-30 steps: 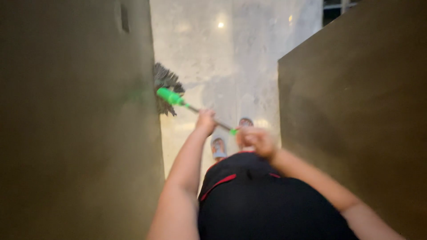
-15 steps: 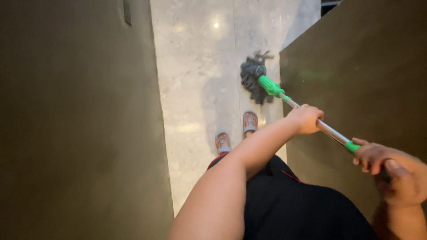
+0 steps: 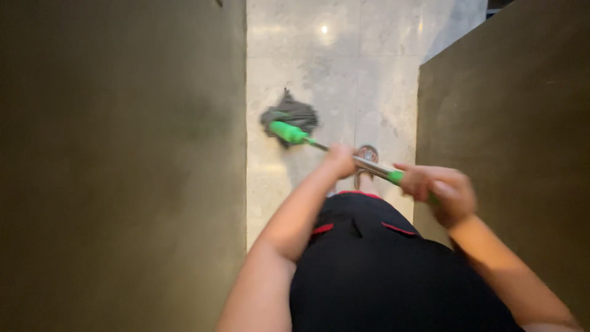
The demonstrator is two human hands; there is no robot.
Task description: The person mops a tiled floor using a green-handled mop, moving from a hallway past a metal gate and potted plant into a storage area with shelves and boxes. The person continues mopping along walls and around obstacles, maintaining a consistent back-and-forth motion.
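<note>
I hold a mop with a metal shaft and green fittings. Its grey stringy mop head (image 3: 290, 117) rests on the pale stone floor (image 3: 332, 55) near the left wall. My left hand (image 3: 341, 161) grips the mop handle (image 3: 369, 166) midway along the shaft. My right hand (image 3: 442, 193) is closed around the green upper end of the handle, close to my waist. Both hands are blurred by motion.
A dark wall (image 3: 123, 166) rises on the left and another dark wall (image 3: 516, 123) on the right, leaving a narrow strip of floor between. One sandalled foot (image 3: 367, 154) shows under the handle. My black garment with red trim (image 3: 369, 264) fills the lower view.
The mop head has swung from the right wall back across the floor to the left side. Both hands followed leftward, and my right hand came in closer to my body.
</note>
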